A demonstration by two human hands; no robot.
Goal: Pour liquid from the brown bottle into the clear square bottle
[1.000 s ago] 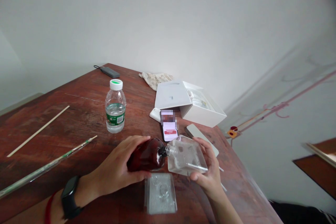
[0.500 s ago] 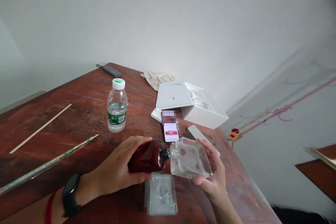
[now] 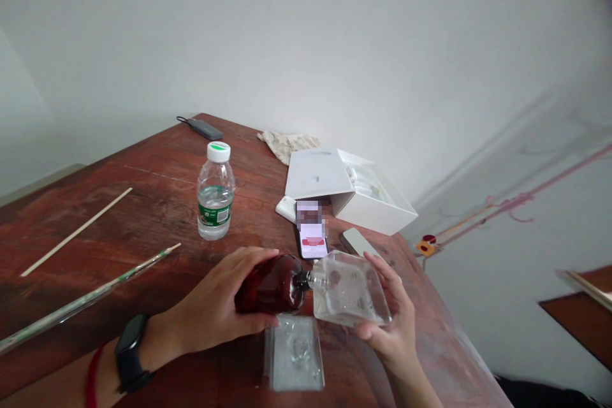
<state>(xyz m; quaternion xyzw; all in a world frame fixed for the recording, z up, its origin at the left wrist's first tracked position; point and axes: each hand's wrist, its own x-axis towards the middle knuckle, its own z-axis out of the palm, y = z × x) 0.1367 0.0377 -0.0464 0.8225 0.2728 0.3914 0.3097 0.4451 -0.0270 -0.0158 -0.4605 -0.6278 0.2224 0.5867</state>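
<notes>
My left hand (image 3: 229, 299) is wrapped round a dark red-brown bottle (image 3: 272, 284), which lies on its side with its black neck pointing right. In my right hand (image 3: 394, 309) is a clear square bottle (image 3: 351, 287), also tilted sideways, its neck pointing left. The two necks meet mouth to mouth between my hands; whether one sits inside the other I cannot tell. Just below them on the table lies a clear square piece (image 3: 296, 357) with a round raised part in its middle.
A capped water bottle (image 3: 216, 197) stands left of centre. Two thin sticks (image 3: 76, 233), one in a wrapper, lie at the left. Beyond my hands are a lit phone (image 3: 313, 242), an open white box (image 3: 377, 204), a cloth (image 3: 287, 143) and a grey power bank (image 3: 204, 128).
The view has shifted very slightly. Both bottles stay joined at the necks, and my hands keep the same hold.
</notes>
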